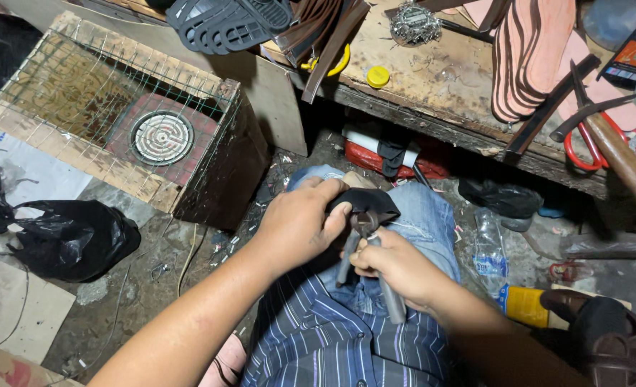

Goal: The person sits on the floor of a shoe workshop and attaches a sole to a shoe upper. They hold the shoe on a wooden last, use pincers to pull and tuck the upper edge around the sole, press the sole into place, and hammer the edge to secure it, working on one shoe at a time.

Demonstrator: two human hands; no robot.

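We judge the black leather piece (364,202), resting on our knee over the jeans, to be light, soft and floppy, best pinched at its edge; our left hand (300,223) curls over it, fingers clamped on its near side, while our right hand (393,264) has its fingers wrapped tight around the grey pincers (367,251), whose head bites the leather
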